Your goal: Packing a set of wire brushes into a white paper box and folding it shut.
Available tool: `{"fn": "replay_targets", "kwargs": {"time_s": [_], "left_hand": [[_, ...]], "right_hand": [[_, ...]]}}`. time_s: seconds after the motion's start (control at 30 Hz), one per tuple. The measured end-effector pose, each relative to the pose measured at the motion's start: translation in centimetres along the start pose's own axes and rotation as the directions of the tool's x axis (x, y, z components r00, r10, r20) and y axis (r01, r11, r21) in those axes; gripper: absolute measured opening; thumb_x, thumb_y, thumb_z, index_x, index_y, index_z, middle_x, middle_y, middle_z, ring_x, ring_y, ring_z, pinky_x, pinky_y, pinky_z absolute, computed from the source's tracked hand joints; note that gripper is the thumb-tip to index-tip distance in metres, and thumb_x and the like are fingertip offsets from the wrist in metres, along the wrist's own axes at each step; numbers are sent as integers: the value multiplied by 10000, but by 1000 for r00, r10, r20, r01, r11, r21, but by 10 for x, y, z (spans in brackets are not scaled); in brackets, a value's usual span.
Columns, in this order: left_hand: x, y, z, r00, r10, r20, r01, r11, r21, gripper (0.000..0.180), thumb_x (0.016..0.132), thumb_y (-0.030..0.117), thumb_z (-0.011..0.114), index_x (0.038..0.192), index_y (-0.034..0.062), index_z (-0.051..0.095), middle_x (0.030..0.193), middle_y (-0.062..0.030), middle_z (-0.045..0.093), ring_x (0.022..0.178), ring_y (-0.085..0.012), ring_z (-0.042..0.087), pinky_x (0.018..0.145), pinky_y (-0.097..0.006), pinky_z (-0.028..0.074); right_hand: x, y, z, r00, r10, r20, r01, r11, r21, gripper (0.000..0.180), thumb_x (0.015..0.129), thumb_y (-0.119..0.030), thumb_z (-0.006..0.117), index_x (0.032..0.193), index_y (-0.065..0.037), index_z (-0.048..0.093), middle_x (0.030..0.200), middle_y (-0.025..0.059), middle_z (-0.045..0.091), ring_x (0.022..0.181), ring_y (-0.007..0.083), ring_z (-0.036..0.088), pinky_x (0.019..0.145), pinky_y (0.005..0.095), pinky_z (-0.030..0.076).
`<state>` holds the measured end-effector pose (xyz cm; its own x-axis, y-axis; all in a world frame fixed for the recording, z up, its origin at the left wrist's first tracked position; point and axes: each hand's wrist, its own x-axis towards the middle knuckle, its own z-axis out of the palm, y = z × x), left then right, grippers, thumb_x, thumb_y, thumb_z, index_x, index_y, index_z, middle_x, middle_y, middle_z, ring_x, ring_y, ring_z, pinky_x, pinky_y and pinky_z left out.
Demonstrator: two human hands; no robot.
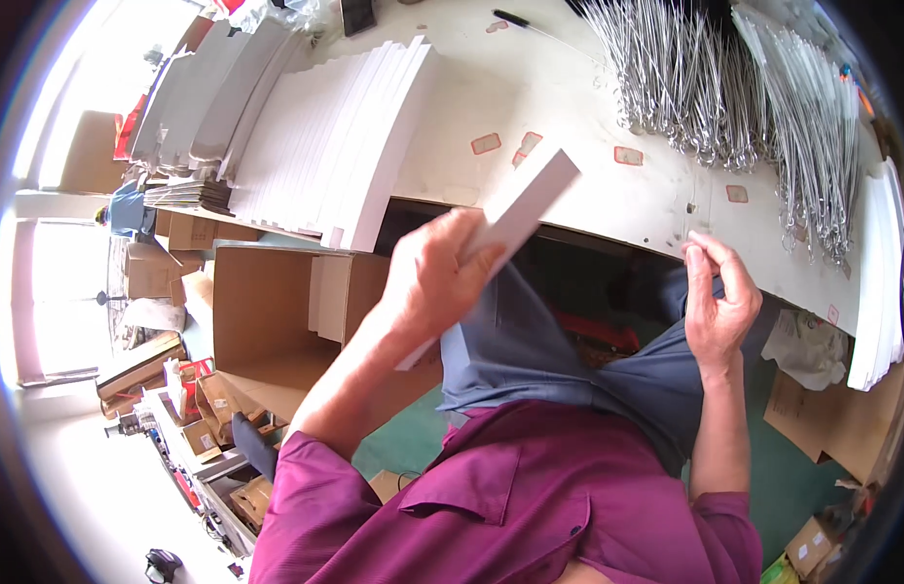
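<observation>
My left hand [438, 268] is closed around a long, narrow white box [532, 200], which slants up and to the right over the table's front edge. The lower end of that box shows below my wrist. On the right, my right hand [717, 302] is raised at the table edge with thumb and fingertips pressed together. Whatever sits in that pinch, if anything, is too small to name. Beyond it lie thin metal rods with looped ends [681, 88], and beside them more rods in what look like clear sleeves [802, 136].
A row of white narrow boxes [325, 136] stands at the table's left. Below it is an open cardboard carton [267, 302] with white boxes inside. White strips [878, 282] lie at the right edge. A black-handled thin tool [511, 18] rests on the white table [559, 97].
</observation>
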<state>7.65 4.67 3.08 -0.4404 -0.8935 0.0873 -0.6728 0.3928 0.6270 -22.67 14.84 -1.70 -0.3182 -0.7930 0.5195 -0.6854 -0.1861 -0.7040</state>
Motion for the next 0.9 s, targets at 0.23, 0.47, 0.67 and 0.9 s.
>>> {"fn": "replay_targets", "kwargs": {"time_s": [0.23, 0.47, 0.67, 0.9], "left_hand": [[80, -48, -16, 959, 174, -224, -107, 953, 284, 189, 907, 96, 692, 1032, -39, 646, 910, -279, 670, 888, -512, 643, 788, -531, 511], [143, -83, -27, 973, 110, -203, 63, 720, 692, 249, 868, 104, 723, 1077, -19, 668, 1067, -240, 673, 1080, -432, 629, 946, -519, 509], [133, -87, -9, 959, 215, -187, -36, 742, 669, 483, 865, 103, 714, 1305, -53, 588, 1293, -276, 595, 1272, -451, 528, 1089, -546, 418], [122, -84, -10, 925, 363, -117, -183, 693, 697, 376, 852, 40, 705, 1223, -3, 663, 1311, -232, 627, 1258, -438, 550, 1088, -520, 432]], "right_hand": [[5, 39, 14, 986, 168, 16, -169, 985, 30, 94, 979, -42, 695, 1053, 3, 732, 880, 76, 723, 708, 123, 664, 658, 277, 532], [4, 44, 22, 998, 52, -37, -53, 998, -19, 86, 959, -18, 690, 1037, -10, 726, 865, 81, 702, 666, 171, 652, 618, 295, 519], [4, 46, 16, 998, 0, -70, -5, 998, -69, 84, 937, -3, 697, 1018, -14, 717, 846, 96, 700, 671, 198, 655, 604, 313, 513], [10, 40, 19, 995, -45, -89, 40, 997, -62, 71, 896, 12, 696, 955, -26, 701, 789, 104, 672, 624, 248, 625, 592, 369, 496]]}}
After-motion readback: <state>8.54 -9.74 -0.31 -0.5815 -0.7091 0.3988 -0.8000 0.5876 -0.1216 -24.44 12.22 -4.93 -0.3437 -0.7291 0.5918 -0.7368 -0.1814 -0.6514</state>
